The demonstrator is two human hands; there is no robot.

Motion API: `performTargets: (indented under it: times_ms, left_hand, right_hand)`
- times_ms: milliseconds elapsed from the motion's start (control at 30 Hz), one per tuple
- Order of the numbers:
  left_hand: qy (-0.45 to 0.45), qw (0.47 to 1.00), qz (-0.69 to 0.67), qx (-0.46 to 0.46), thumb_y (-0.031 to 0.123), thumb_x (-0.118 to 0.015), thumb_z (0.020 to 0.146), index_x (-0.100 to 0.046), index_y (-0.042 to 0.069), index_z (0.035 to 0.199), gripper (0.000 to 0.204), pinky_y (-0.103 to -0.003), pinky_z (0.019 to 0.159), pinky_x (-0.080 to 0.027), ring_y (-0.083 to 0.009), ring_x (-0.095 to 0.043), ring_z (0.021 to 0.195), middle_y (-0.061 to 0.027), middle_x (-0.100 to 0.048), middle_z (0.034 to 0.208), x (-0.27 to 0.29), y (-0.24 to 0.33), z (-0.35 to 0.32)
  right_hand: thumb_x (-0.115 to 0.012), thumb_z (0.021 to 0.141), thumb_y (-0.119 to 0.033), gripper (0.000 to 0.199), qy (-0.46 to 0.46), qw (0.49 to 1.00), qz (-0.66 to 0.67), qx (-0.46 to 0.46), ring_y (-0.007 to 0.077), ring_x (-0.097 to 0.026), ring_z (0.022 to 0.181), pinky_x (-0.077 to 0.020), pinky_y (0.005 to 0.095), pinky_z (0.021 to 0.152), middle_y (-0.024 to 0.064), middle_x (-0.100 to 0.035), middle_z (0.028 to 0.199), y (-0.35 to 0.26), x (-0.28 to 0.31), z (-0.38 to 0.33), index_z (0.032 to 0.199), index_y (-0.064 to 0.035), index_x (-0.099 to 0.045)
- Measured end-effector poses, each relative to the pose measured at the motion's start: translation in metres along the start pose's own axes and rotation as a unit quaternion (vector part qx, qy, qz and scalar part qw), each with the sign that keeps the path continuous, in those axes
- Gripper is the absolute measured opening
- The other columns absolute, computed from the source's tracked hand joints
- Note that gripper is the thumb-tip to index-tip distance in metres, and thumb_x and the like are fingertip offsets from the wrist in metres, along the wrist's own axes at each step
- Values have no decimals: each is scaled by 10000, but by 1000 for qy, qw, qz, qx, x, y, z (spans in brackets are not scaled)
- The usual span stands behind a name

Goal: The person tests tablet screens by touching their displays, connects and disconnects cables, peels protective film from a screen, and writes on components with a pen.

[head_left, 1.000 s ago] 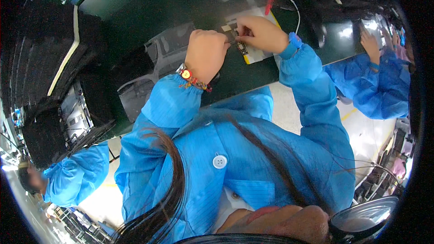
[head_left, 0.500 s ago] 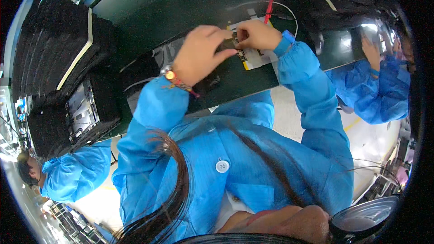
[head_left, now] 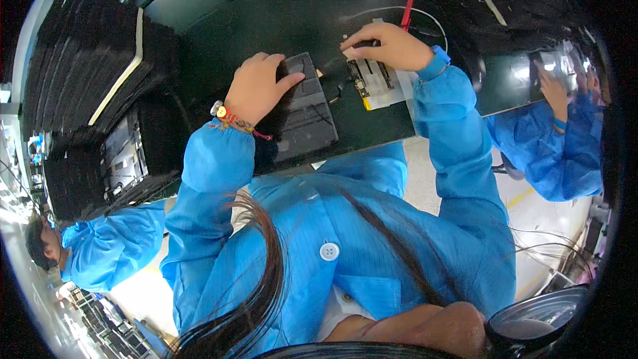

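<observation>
Two hands busy on this dark green desk (head_left: 219, 20), each on its own thing. Left hand (head_left: 256, 90) lies palm-down on a flat dark grey panel (head_left: 306, 116), looks like a tablet-style back cover, sitting near the desk's front edge right in front of the person. Its fingers are spread fairly wide and flat, thumb out to the side, pressing rather than gripping. Right hand (head_left: 392, 46) is further back and to the right, over a small circuit board (head_left: 369, 80) that sits on a white sheet (head_left: 392, 90). Those fingers are bunched narrow and curled down at the board's top end; can't tell if they pinch anything, the knuckles hide it.

If I were doing it, I'd keep that left palm flat so the panel doesn't skate, and go light with the right fingertips, since that board looks delicate.

Pose-wise: both elbows out, blue sleeves reaching forward, right wrist bent down, left wrist with a beaded bracelet (head_left: 229, 118). Red-handled tool (head_left: 407, 10) lies just past the right hand. Black tray stacks (head_left: 86, 60) sit off left.
</observation>
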State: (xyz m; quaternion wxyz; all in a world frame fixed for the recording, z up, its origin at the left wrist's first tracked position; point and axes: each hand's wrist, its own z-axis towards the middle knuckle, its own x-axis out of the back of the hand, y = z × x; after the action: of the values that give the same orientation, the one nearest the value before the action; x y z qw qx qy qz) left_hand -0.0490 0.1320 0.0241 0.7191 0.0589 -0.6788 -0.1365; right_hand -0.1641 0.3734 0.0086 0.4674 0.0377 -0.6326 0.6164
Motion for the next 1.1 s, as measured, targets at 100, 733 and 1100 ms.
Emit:
performTargets:
  times_ms: [100, 733, 1100]
  left_hand:
    - [85, 986, -54, -134, 273, -641, 763, -579, 22, 1043, 382, -376, 849, -426, -336, -538, 950, -165, -565, 1030, 5, 18, 15]
    - [80, 975, -148, -143, 155, -662, 697, -654, 33, 867, 210, -367, 682, -461, -302, -573, 771, -134, -597, 784, -31, 50, 43]
    - [91, 986, -30, -140, 254, -629, 725, -671, 87, 804, 190, -383, 748, -396, -253, -582, 781, -71, -617, 778, -31, 58, 31]
  right_hand:
    - [-587, 833, -232, 260, -93, 973, 136, -161, 83, -504, 646, -427, 245, 582, 29, -582, 718, -15, 12, -2, 1002, -42, -643]
    - [-614, 802, -129, 277, -105, 945, 244, -191, 83, -562, 679, -452, 216, 555, 45, -609, 779, 2, 10, 3, 1035, -4, -534]
    - [-668, 743, -105, 248, -94, 952, 234, -171, 122, -585, 693, -464, 254, 600, 56, -618, 759, 5, -2, 2, 940, -5, -554]
